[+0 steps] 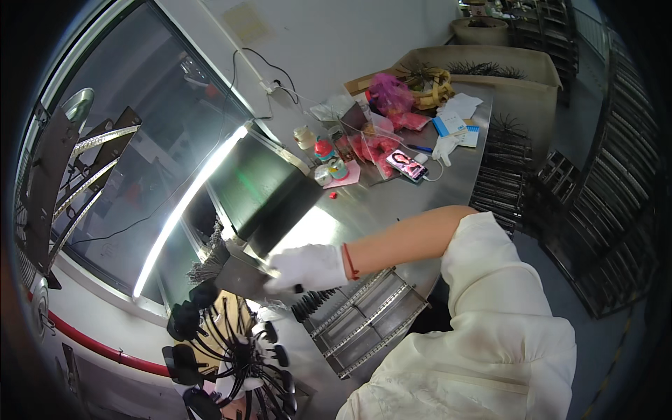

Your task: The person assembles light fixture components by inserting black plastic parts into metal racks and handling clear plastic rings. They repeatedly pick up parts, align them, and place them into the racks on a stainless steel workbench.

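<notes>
My left hand (227, 385), in a white glove and mostly hidden, grips a bundle of thin black stalks (245, 357) with flat, rounded black ends that fan outward. Above it my right hand (308, 267), also white-gloved, reaches in from the right. Its fingers are curled by the edge of a dark grey bin (245, 274), and a small black bit shows below them; what they hold is hard to make out. Beside that hand stands a metal rack (371, 318) with notched rails. A row of black pieces (313, 304) sits at its left end.
A lit tube lamp (189, 210) slants along the window side, next to a dark green-black panel (262, 185). Farther back on the metal table (392, 210) lie a phone (407, 166), jars (329, 168) and pink bags (378, 150). Slotted racks (602, 196) stand at the right.
</notes>
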`<state>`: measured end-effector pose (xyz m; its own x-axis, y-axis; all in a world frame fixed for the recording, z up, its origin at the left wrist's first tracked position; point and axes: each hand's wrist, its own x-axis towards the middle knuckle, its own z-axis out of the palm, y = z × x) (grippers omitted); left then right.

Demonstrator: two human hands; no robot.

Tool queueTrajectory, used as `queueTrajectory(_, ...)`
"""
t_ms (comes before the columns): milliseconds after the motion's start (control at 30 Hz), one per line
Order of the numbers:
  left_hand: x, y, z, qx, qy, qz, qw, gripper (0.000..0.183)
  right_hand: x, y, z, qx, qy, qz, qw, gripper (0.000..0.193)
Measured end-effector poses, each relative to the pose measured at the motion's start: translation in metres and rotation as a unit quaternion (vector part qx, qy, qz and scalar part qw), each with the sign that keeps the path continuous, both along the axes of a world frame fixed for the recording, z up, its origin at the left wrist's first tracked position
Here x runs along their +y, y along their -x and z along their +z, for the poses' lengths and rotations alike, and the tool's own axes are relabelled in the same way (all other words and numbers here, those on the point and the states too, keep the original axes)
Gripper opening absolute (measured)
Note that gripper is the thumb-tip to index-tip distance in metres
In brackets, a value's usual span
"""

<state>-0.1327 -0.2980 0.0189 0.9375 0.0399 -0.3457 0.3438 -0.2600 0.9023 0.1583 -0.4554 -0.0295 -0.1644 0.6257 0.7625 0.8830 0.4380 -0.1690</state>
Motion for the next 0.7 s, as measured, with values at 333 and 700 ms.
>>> queueTrajectory(333,-0.011,-0.015,0.002,-0.066,-0.188,0.044,0.979,0.069,0.009,0.038,0.047,-0.118,-0.073,-0.104,0.985,0.023)
queueTrajectory(700,-0.009,-0.017,0.011,-0.135,0.256,0.248,0.925,0.075,-0.004,-0.02,0.001,-0.072,0.012,-0.051,0.996,0.028)
